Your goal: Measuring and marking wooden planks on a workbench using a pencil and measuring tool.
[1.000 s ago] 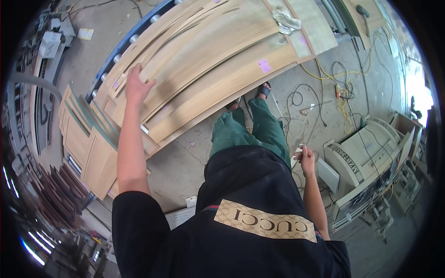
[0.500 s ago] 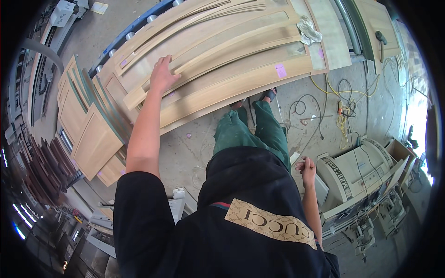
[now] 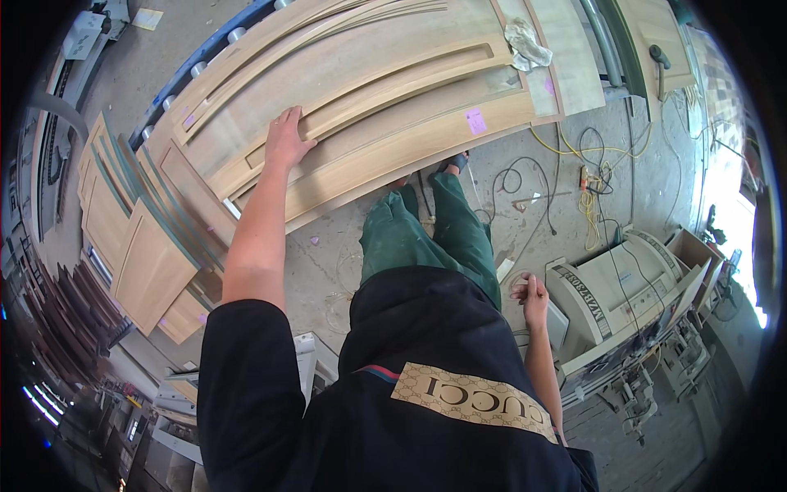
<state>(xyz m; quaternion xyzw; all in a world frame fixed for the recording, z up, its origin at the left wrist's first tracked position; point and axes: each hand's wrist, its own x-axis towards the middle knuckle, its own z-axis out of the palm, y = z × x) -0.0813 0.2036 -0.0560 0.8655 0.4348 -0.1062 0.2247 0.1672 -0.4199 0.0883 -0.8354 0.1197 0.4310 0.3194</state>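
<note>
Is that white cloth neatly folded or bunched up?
Bunched up: the white cloth lies in a creased, uneven heap, with no flat layers or straight fold lines showing.

The pale wooden frame point(image 3: 385, 97), long and narrow with a slender lengthwise recess, lies slanting from near left to far right.
</note>
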